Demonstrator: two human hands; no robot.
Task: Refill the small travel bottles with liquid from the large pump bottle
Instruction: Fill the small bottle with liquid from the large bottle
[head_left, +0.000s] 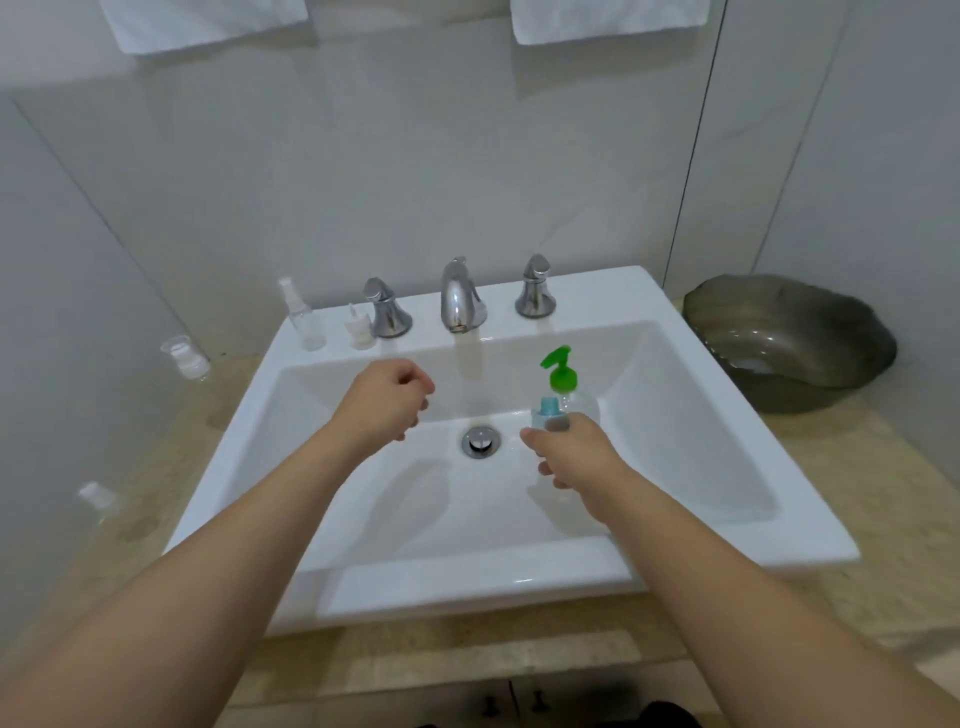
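Observation:
The large pump bottle (563, 376), clear with a green pump head, stands upright in the white sink (701, 525) to the right of the drain. Just in front of it, my right hand (574, 460) grips a small clear travel bottle with a blue top (548, 408); my fingers hide most of its body. My left hand (387, 402) hovers over the basin left of the drain, its fingers curled in with nothing visible in them. A clear spray bottle (302, 319) and a small white pump cap (359, 331) stand on the sink's back left rim.
Another small clear bottle (185, 357) and a clear cap (97, 494) sit on the beige counter to the left. The chrome faucet (460, 296) with two handles is at the back. A dark glass bowl (789, 343) stands at the right. White towels (202, 23) hang above.

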